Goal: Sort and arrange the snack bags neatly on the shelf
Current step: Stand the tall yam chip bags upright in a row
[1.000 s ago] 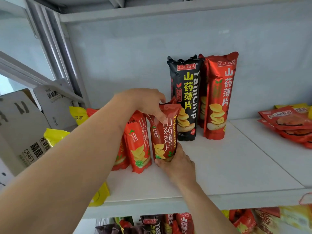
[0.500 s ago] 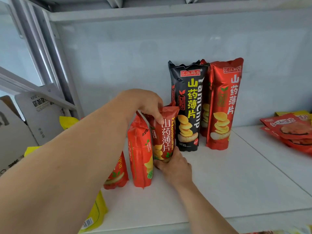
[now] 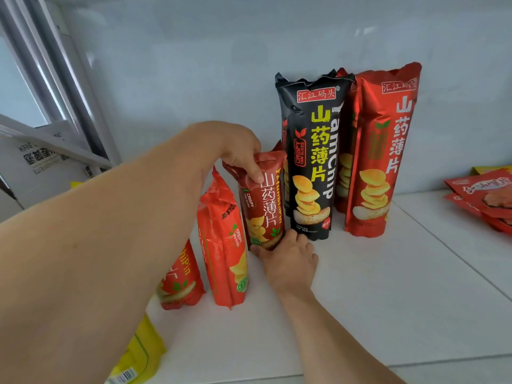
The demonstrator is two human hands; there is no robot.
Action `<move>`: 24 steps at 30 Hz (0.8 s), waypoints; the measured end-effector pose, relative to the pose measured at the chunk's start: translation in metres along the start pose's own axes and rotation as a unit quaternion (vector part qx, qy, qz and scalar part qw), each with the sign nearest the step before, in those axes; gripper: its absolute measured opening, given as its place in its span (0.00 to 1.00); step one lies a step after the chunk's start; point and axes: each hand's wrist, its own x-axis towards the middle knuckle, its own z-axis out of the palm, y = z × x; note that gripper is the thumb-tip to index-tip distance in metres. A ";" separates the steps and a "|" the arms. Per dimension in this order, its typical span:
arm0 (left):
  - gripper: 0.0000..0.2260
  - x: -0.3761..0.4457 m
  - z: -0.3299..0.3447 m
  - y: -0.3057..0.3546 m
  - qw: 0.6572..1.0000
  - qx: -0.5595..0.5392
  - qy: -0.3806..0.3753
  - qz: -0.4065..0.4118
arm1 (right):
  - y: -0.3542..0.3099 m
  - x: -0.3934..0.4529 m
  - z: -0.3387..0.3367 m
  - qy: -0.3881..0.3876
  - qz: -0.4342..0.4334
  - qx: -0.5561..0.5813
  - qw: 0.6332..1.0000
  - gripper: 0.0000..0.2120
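The small red yam-chip bag (image 3: pixel 264 200) stands upright on the white shelf (image 3: pixel 388 286), just left of the tall black YamChip bag (image 3: pixel 311 159) and touching or nearly touching it; the left hand (image 3: pixel 238 151) curls over its crimped top, thumb pressed on the front face, while the right hand (image 3: pixel 288 259) cups its base from the front, fingers wrapped at the bottom edge; both hands have a real hold on it, neither slack. As far as this view shows, the sorting is partly done: the black bag and the tall red yam-chip bag (image 3: pixel 379 151) stand side by side against the back wall, with what looks like another red bag tucked behind them; the held bag seems close to its place in that row. Work remains: an orange-red bag (image 3: pixel 224 250) stands turned edge-on just left of the held one; another red bag (image 3: pixel 180 284) sits half hidden behind the left forearm; a yellow packet (image 3: pixel 138 353) hangs at the shelf's front edge; flat red packets (image 3: pixel 482 195) lie in a loose heap far right, well apart from the row; these probably still need facing and lining up.
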 end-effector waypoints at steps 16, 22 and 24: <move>0.29 -0.034 -0.005 0.037 0.874 -0.361 0.320 -0.055 | -0.005 0.012 -0.001 -0.013 0.022 0.004 1.000 0.37; 0.25 -0.062 -0.008 0.073 0.871 -0.201 0.448 -0.026 | 0.006 0.017 -0.011 -0.057 -0.010 -0.002 0.998 0.37; 0.25 -0.067 -0.016 0.077 0.883 -0.171 0.438 -0.017 | 0.007 0.015 -0.011 -0.052 -0.026 -0.005 0.998 0.37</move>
